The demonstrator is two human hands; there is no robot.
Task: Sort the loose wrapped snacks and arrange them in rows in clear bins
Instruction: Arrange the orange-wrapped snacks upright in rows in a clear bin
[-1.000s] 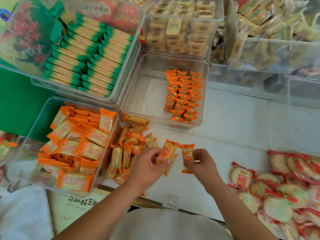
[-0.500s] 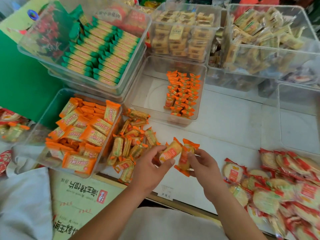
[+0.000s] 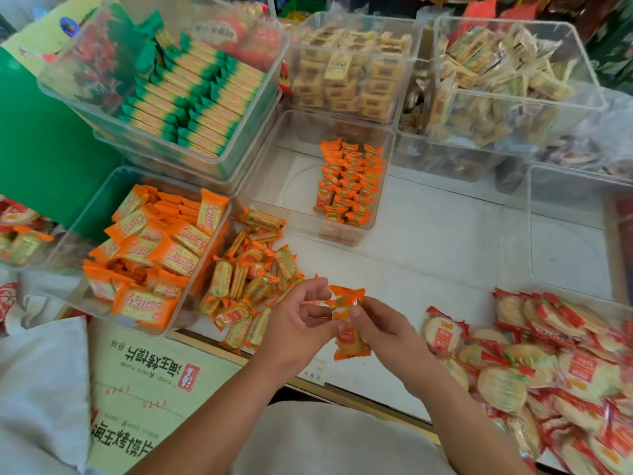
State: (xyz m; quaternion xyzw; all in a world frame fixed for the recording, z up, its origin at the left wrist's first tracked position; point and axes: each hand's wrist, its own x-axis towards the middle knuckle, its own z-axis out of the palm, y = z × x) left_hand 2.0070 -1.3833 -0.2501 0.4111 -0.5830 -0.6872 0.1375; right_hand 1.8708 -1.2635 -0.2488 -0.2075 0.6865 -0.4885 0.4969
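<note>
My right hand (image 3: 387, 334) pinches small orange wrapped snacks (image 3: 346, 323) stacked upright between thumb and fingers, above the white counter. My left hand (image 3: 298, 317) is beside them with fingers spread and relaxed, its fingertips touching the stack's top wrapper. A loose pile of orange-and-yellow wrapped snacks (image 3: 246, 286) lies just left of my hands. Farther back stands a clear bin (image 3: 274, 173) holding neat rows of the same small orange snacks (image 3: 349, 183) along its right side.
A clear bin of larger orange packets (image 3: 150, 255) stands at the left. Green-wrapped bars (image 3: 191, 94) fill a bin at the back left. Red-edged round crackers (image 3: 548, 365) are heaped at the right. An empty clear bin (image 3: 568, 234) is at the right, beige snack bins (image 3: 349, 66) behind.
The two snacks held apart, one in each hand, have come together into one stack in my right hand. My left hand's fingers have loosened and opened.
</note>
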